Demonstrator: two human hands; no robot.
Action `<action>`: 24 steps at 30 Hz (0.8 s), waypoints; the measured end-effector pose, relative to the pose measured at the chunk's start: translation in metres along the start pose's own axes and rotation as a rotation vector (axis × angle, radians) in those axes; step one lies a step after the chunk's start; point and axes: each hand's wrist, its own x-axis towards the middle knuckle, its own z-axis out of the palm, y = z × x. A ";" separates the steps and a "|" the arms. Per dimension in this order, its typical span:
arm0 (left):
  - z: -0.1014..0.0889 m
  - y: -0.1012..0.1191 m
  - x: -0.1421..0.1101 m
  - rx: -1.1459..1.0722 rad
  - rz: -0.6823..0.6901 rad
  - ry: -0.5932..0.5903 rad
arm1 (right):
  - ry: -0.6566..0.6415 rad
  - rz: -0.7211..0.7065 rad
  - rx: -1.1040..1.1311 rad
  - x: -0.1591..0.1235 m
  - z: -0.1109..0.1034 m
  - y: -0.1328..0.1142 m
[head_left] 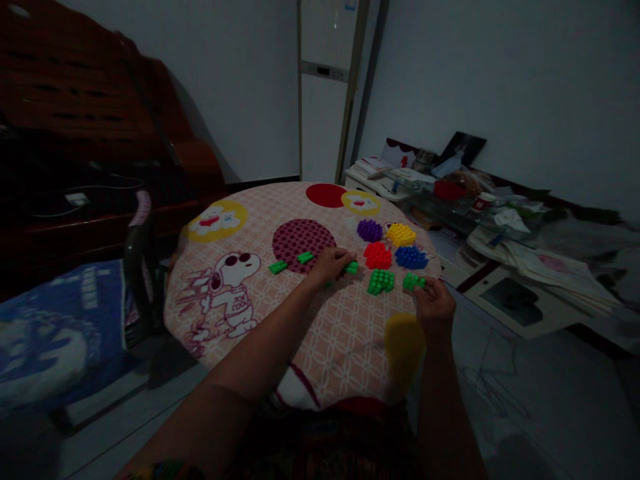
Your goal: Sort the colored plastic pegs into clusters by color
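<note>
My left hand (331, 263) rests on the round table's patterned cloth (260, 313), its fingers curled over a green toy piece (352, 267). My right hand (434, 303) is closed on another green piece (414, 282) near the table's right edge. Between the hands lies a green cluster (381, 281). Beyond it sit red (377, 255), blue (411, 257), yellow (401, 234) and purple (369, 230) clusters. Two loose green pieces (278, 267) (305, 257) lie to the left of my left hand.
A low table (500, 220) piled with papers and clutter stands on the right. A dark chair back (140, 260) is at the table's left edge, with a blue cushion (55, 327) and dark wooden furniture (75, 133) behind it. The room is dim.
</note>
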 end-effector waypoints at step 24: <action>0.009 -0.024 0.008 -0.087 -0.038 -0.064 | -0.044 0.007 -0.326 0.003 0.032 0.020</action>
